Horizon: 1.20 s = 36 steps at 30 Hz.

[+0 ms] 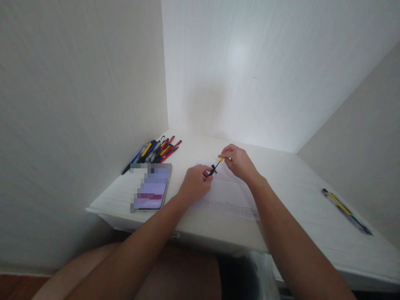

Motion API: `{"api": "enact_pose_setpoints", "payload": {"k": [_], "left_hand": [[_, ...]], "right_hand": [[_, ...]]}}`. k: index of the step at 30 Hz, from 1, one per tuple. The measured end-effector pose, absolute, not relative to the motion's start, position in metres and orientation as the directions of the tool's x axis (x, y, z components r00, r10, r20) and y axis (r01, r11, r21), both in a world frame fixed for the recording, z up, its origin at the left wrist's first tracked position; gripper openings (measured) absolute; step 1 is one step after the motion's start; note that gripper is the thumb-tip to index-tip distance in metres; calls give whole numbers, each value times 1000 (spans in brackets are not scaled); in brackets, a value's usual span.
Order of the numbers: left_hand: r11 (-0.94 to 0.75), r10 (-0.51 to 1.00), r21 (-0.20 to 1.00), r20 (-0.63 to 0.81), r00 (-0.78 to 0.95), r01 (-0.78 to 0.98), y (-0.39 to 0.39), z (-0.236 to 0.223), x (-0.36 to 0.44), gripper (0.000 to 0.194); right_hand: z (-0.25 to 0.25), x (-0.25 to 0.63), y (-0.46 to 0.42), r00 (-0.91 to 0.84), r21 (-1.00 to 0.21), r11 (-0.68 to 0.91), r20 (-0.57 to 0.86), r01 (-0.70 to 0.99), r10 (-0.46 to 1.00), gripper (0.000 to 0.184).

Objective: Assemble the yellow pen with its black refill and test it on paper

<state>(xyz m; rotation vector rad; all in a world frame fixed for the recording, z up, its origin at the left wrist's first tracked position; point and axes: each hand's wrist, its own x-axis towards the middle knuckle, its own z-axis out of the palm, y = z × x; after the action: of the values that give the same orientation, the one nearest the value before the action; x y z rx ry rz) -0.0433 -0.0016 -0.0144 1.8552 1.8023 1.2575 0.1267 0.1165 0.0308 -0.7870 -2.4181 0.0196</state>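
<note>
Left hand: your left hand [196, 183] is near the center of the frame, its grip closed on a small black piece [213, 169] between thumb and fingers.
Right hand: your right hand [240, 163] is just right of center and slightly higher; its grip is narrow, pinching a slim yellow piece [222, 159].
Contact: a thin dark length slants down from the yellow piece to the black piece. The two ends meet or nearly meet; you cannot tell from here whether they are joined.
Sheet: a marked sheet [229, 198] lies under and beside your hands on the white desk [290, 200], with bands of small dark marks near its upper and lower parts.
Pen pile: mixed red, yellow, blue, black and gray pens [164, 150] lie heaped in the left-center of the frame, apart from your hands.
Right group: slim yellow and dark pens [339, 203] lie side by side at the lower right; exact count unclear.
Phone: a phone [154, 187] lies just below the pile, left of your left hand, screen lit and partly pixelated.
Progress: both pieces are in your hands, work on them appears underway; how much is done or left, you cannot tell.
</note>
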Motion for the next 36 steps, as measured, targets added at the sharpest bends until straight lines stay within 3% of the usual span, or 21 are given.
{"api": "enact_pose_setpoints", "payload": {"k": [11,14,19,27,36], "left_hand": [[-193,920,705,371,-123,682,-2,-15,-44,32],[-190,923,701,367,-120,687,-2,-13,-43,38],[-233,909,684,406,-95,691,-3,-9,-43,30],[-44,925,601,326,-194,798,-5,-2,-44,25],[-21,906,610,347,-242,792,-5,-2,-44,23]], "right_hand": [[35,124,112,-658,-179,829,529,531,535,37],[35,124,109,-662,-210,830,518,516,542,35],[31,115,102,-713,-271,859,481,434,511,28],[29,110,100,-731,-262,866,464,426,500,20],[32,120,105,-652,-282,822,504,495,566,23]]}}
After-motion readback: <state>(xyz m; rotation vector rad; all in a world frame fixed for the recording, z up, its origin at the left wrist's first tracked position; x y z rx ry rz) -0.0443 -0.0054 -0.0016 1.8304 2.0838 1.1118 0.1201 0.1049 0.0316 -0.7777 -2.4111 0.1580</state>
